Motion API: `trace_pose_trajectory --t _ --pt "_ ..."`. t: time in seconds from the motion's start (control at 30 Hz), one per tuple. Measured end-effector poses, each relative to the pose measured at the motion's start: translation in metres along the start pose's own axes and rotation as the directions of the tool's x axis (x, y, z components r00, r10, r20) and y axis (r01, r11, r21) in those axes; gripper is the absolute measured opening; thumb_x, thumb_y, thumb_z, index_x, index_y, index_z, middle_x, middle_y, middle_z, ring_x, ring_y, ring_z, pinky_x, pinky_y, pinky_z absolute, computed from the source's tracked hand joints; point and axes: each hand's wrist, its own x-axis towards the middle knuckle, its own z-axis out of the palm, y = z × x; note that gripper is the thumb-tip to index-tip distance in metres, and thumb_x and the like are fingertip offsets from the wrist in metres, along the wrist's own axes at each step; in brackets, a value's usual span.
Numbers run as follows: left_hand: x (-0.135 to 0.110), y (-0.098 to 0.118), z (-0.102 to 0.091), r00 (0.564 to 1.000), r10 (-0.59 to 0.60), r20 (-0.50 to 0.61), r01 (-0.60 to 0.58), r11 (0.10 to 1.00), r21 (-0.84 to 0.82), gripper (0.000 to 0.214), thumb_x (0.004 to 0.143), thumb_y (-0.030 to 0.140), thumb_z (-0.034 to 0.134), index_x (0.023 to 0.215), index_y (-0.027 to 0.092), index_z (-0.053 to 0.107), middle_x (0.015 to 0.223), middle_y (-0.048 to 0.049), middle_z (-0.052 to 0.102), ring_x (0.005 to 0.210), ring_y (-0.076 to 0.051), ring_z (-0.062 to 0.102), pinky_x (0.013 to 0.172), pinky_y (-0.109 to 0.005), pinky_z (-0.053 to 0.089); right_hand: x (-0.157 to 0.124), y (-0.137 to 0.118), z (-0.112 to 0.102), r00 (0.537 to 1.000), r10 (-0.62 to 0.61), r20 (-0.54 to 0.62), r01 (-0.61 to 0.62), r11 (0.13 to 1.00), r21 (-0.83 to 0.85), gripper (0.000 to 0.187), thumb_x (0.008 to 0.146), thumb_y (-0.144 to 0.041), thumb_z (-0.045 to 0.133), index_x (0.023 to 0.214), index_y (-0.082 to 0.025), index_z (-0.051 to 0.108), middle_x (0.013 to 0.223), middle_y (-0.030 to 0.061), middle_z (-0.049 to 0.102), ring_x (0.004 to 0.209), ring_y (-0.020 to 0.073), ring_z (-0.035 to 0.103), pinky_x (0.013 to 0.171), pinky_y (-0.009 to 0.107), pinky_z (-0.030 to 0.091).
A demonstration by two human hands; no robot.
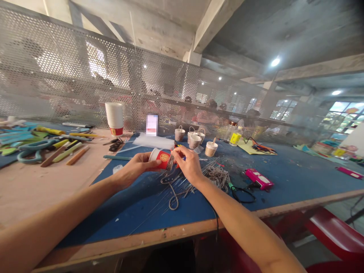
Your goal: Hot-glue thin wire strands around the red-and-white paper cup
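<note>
My left hand is wrapped round a red paper cup, tipped on its side with the white rim toward the left. Grey cord covers the cup's right end. There the fingers of my right hand are pinched together, touching or nearly touching the cord; what they hold, if anything, is hidden. A loose loop of grey cord hangs or lies below the cup. Beside my right wrist lies a tangled pile of grey cord. Thin clear strands spread over the blue mat.
Behind my hands stand several small cord-covered cups, a phone and stacked white cups. Scissors and wooden-handled tools lie left. A pink device with a black cable sits right. A perforated screen runs along the back.
</note>
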Motion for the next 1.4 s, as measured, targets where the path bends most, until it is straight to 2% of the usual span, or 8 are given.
trace_pose_trajectory --t 0.43,0.57,0.83,1.1,1.4 --pt "-0.0008 0.0013 0.0001 1.0 0.0 0.01 0.0 1.0 0.028 0.036 0.079 0.042 0.083 0.107 0.018 0.083 0.108 -0.0107 0.083 0.101 -0.031 0.075 0.097 -0.044 0.055 -0.0001 0.0051 0.0021 1.0 -0.023 0.003 0.023 1.0 -0.004 0.016 0.099 -0.03 0.063 0.085 -0.024 0.068 0.065 -0.0031 0.068 0.065 0.0154 0.068 0.073 0.027 0.052" --pt "-0.0022 0.0038 0.0014 1.0 0.001 0.006 -0.002 0.999 0.042 0.038 0.079 0.043 0.083 0.107 0.017 0.082 0.109 -0.0119 0.083 0.1 -0.032 0.075 0.097 -0.046 0.054 -0.0002 0.0035 0.0017 1.0 0.002 -0.005 -0.002 1.0 0.016 0.016 0.097 -0.029 0.065 0.083 -0.023 0.068 0.063 -0.0035 0.068 0.064 0.0159 0.069 0.073 0.027 0.053" --pt "-0.0042 0.0053 0.0018 1.0 0.007 0.006 -0.008 0.997 0.077 0.036 0.081 0.042 0.081 0.108 0.018 0.082 0.109 -0.0112 0.083 0.096 -0.029 0.074 0.091 -0.04 0.055 -0.0008 0.0027 0.0007 1.0 0.024 0.015 -0.024 0.999 0.029 0.016 0.097 -0.03 0.065 0.084 -0.023 0.069 0.064 -0.0028 0.069 0.065 0.0157 0.069 0.073 0.027 0.054" --pt "-0.0026 0.0026 -0.001 0.999 0.016 0.028 -0.019 0.996 0.089 0.036 0.082 0.042 0.08 0.111 0.02 0.082 0.108 -0.01 0.083 0.099 -0.03 0.075 0.091 -0.039 0.055 -0.0002 0.0024 0.0004 0.996 0.072 0.051 -0.073 0.997 0.021 0.017 0.097 -0.032 0.065 0.084 -0.023 0.07 0.064 -0.0022 0.07 0.065 0.0161 0.069 0.072 0.027 0.054" --pt "-0.0057 0.0056 0.0017 0.999 0.014 0.04 -0.018 0.996 0.088 0.035 0.082 0.043 0.08 0.108 0.02 0.083 0.104 -0.0089 0.083 0.1 -0.031 0.074 0.096 -0.043 0.053 0.0001 0.0044 0.0007 0.992 0.1 0.075 -0.106 0.991 0.085 0.017 0.095 -0.032 0.066 0.081 -0.023 0.069 0.062 -0.0029 0.068 0.062 0.0155 0.068 0.067 0.026 0.053"
